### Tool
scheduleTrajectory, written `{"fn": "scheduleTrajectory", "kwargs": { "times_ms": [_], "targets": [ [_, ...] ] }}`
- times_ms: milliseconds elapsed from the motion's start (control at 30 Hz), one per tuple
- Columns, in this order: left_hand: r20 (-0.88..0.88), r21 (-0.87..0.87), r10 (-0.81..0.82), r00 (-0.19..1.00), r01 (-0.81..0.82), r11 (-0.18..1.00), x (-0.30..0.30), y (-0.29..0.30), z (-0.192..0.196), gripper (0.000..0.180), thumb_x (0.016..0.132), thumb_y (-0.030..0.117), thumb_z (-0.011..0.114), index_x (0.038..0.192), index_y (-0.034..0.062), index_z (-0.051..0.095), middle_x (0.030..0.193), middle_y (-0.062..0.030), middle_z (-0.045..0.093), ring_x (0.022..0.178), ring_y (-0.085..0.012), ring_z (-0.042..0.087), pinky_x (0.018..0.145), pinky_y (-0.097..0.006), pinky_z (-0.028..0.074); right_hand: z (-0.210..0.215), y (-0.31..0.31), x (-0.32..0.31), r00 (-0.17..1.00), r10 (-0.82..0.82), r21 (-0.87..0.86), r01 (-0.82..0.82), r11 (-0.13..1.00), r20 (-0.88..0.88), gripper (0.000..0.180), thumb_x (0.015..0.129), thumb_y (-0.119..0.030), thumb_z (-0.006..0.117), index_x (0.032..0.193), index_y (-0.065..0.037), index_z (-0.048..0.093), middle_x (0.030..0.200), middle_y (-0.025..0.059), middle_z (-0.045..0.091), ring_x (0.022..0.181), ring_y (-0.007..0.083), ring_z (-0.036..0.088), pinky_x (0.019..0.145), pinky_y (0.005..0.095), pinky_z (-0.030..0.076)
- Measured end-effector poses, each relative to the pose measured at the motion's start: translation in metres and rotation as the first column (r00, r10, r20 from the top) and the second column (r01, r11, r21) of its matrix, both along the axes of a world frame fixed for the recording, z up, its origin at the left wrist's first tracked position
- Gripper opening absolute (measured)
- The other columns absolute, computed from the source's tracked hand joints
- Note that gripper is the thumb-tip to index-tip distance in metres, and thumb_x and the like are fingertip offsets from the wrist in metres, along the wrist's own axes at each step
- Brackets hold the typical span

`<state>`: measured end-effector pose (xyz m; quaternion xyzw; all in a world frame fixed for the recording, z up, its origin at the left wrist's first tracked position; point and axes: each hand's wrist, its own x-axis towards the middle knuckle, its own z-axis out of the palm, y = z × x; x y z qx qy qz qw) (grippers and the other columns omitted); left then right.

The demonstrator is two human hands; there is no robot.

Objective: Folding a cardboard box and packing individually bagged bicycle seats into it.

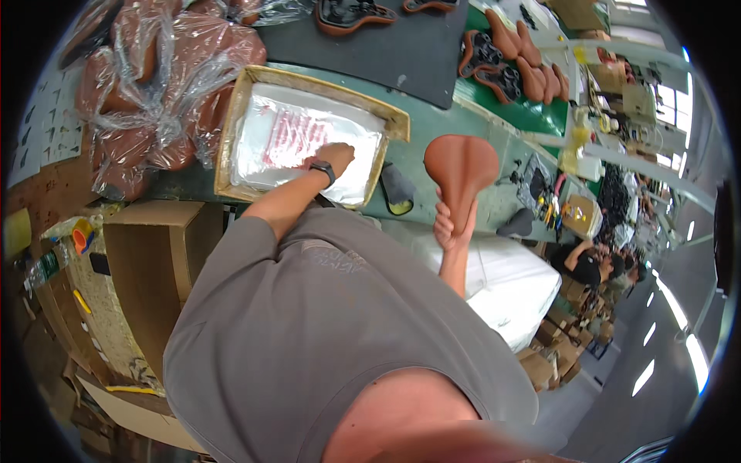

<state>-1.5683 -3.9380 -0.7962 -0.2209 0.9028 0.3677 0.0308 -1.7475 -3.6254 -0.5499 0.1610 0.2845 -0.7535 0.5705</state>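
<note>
While left hand in box, grip unclear, right hand snug around nose of brown saddle.

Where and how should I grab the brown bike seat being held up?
Probably the narrow nose of the brown bike seat, coming from the near side: it points toward the person and is slim enough for the right hand to wrap, while the rear flares wide.

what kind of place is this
Probably a workshop or factory floor that handles bicycle saddles: the right hand holds a brown saddle, plastic-wrapped saddles are heaped at upper left, and loose saddles lie at upper right.
</note>
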Motion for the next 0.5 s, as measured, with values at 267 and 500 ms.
{"fn": "scheduleTrajectory", "kwargs": {
  "times_ms": [267,500],
  "targets": [
    [-0.100,0.033,0.110,0.989,-0.107,0.994,-0.055,0.044,0.047,0.031,0.106,0.030,0.068,0.122,0.0040,0.075,0.129,-0.0248,0.069,0.108,-0.0481,0.073,0.093,-0.056,0.061,0.087,0.010,0.168,0.895,-0.258,-0.544,0.429,0.721,0.364,0.113,0.107,-0.082,0.045,0.174,0.005,0.023,0.083,0.0104,0.056,0.043,0.0124,0.048,0.038,0.0235,0.041],
    [0.118,0.205,0.282,0.952,-0.302,0.931,-0.005,0.036,-0.019,0.029,0.104,0.035,0.073,0.108,0.0091,0.085,0.109,-0.0197,0.081,0.104,-0.0415,0.075,0.092,-0.053,0.059,0.117,-0.003,0.168,0.725,-0.005,-0.004,0.004,1.000,-0.689,0.090,0.106,-0.066,0.066,0.158,0.003,0.040,0.098,0.0171,0.070,0.068,0.0217,0.066,0.061,0.0325,0.056]
  ]
}}
